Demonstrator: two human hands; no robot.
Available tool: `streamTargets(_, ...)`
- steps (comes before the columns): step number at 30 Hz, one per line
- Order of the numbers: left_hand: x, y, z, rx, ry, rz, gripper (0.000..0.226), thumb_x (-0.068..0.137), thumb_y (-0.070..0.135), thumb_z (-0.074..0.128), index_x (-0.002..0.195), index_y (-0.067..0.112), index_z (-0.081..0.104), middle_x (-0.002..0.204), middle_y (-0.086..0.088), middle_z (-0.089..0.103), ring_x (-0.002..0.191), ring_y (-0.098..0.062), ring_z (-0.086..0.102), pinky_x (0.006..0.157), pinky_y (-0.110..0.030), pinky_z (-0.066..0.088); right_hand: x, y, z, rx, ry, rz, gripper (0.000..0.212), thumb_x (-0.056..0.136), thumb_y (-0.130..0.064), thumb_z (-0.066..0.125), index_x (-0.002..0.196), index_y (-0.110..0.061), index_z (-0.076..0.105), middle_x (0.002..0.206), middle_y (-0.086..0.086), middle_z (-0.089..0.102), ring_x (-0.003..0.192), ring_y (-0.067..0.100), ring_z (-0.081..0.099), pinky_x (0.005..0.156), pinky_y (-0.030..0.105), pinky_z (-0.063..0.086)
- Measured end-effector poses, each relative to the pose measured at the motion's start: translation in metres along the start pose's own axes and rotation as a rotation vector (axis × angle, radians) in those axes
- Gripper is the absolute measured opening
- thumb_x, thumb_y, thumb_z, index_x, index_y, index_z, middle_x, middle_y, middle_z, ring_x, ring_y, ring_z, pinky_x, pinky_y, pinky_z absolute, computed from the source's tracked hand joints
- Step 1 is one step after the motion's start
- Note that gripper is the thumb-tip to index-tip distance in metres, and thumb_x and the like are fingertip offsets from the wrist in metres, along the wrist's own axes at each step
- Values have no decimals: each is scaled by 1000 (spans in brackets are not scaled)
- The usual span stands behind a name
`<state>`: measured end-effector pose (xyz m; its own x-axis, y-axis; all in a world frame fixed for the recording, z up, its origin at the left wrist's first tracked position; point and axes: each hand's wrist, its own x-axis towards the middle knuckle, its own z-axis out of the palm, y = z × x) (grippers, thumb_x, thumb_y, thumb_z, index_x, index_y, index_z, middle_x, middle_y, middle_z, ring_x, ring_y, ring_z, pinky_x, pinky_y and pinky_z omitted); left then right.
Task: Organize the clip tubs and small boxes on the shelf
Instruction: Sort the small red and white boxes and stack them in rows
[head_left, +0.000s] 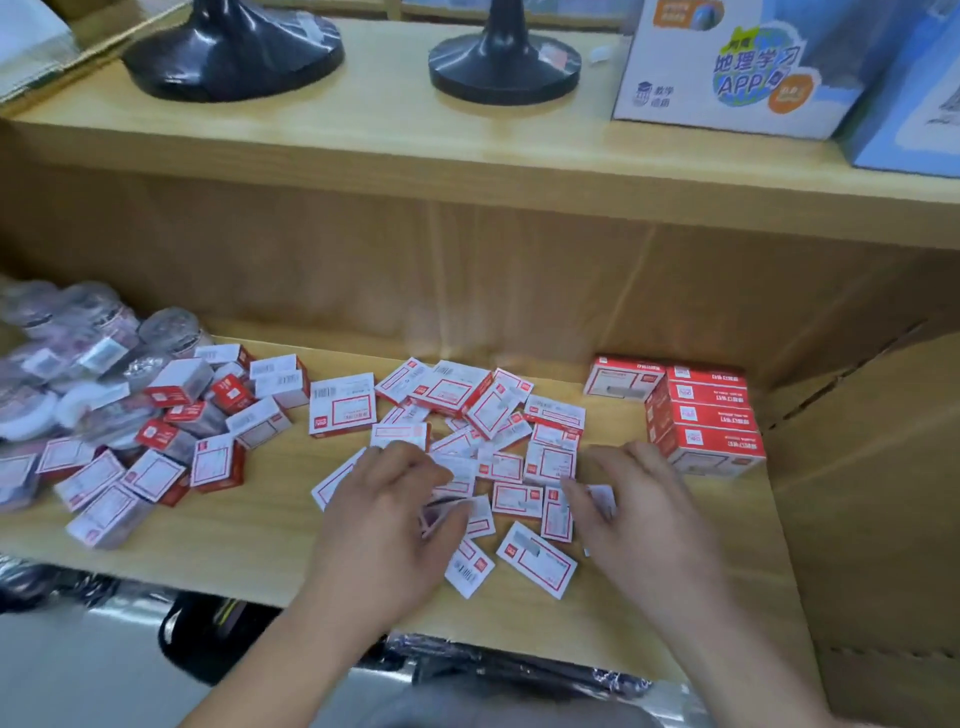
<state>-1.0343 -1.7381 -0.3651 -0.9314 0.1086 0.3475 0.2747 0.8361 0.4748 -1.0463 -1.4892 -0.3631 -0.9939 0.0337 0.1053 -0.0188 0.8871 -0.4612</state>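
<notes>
Several small red-and-white boxes (343, 404) lie scattered over the middle of the wooden shelf (249, 551). My left hand (384, 525) is down among them, its fingers curled round one small box (441, 512). My right hand (644, 514) is close beside it, pinching another small box (602, 500) between thumb and fingers. More of these boxes (156, 473) are heaped at the left against clear round clip tubs (78, 338). At the right, larger red boxes (701, 415) stand in a neat stack. The picture is blurred, so both grips are hard to make out.
An upper shelf (363, 135) carries two black round stands (234, 52) and a blue-and-white carton (727, 67). A brown cardboard wall (872, 493) closes the shelf's right side. Dark wrapped items (218, 629) lie below the front edge.
</notes>
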Motion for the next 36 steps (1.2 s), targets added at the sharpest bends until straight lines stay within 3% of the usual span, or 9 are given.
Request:
streamTargets(5, -62, -11, -4, 134, -50, -151, 67, 69, 60, 80, 122, 22, 70, 121, -1, 56, 100, -25, 55, 78, -38, 52, -7, -32, 28, 158, -91, -227, 39, 78, -52, 64, 108, -29, 69, 105, -11, 59, 104, 19, 61, 82, 43, 56)
streamTargets(9, -83, -30, 2, 37, -77, -146, 69, 76, 48, 83, 136, 23, 62, 134, -1, 47, 103, -25, 49, 84, -37, 51, -25, -43, 46, -31, -157, -277, 55, 60, -52, 80, 108, -28, 72, 114, -7, 60, 108, 23, 61, 82, 37, 56)
streamTargets(12, -85, -40, 5, -42, -59, -137, 67, 79, 48, 83, 138, 27, 60, 136, 1, 46, 104, -21, 49, 87, -34, 49, -33, -43, 54, -115, -165, -273, 53, 57, -52, 84, 104, -29, 74, 114, -6, 62, 108, 22, 62, 80, 36, 56)
streamTargets(16, -79, -45, 9, -83, -23, -152, 62, 80, 41, 85, 136, 27, 62, 138, 2, 49, 108, -20, 50, 87, -34, 50, -31, -45, 53, -97, -123, -240, 48, 63, -40, 91, 106, -27, 75, 115, -7, 64, 108, 22, 65, 78, 35, 57)
streamTargets(23, -69, -63, -17, -138, 72, -108, 41, 88, 43, 69, 124, 24, 70, 132, 9, 58, 114, -16, 59, 88, -29, 53, -27, -71, 55, 31, -83, -248, 37, 75, -43, 80, 109, -36, 69, 111, -23, 58, 104, 10, 64, 68, 28, 54)
streamTargets(27, -60, -101, -31, -90, -19, -180, 51, 84, 50, 65, 129, 24, 65, 134, 10, 55, 114, -17, 59, 92, -32, 53, -22, -87, 55, 103, -58, -244, 34, 78, -48, 70, 111, -39, 67, 114, -25, 59, 106, 10, 64, 73, 32, 58)
streamTargets(30, -53, -110, -37, -96, -69, -172, 46, 88, 52, 60, 124, 25, 67, 131, 12, 57, 115, -14, 61, 88, -31, 57, -13, -100, 56, 165, -74, -242, 33, 81, -47, 73, 112, -37, 68, 116, -27, 58, 110, 6, 62, 76, 34, 58)
streamTargets(34, 1, -113, -52, 50, -44, 28, 25, 92, 36, 60, 108, 24, 74, 113, 8, 67, 104, -19, 61, 80, -36, 55, 8, -111, 55, 204, -48, -190, 27, 85, -43, 73, 111, -37, 69, 115, -29, 58, 109, 0, 59, 80, 31, 56)
streamTargets(36, 43, -117, -55, 175, -110, 146, 21, 89, 36, 63, 102, 24, 74, 106, 7, 69, 104, -22, 61, 86, -38, 52, 27, -113, 51, 174, -27, -154, 25, 84, -41, 74, 108, -36, 70, 112, -27, 60, 108, 2, 60, 81, 30, 54)
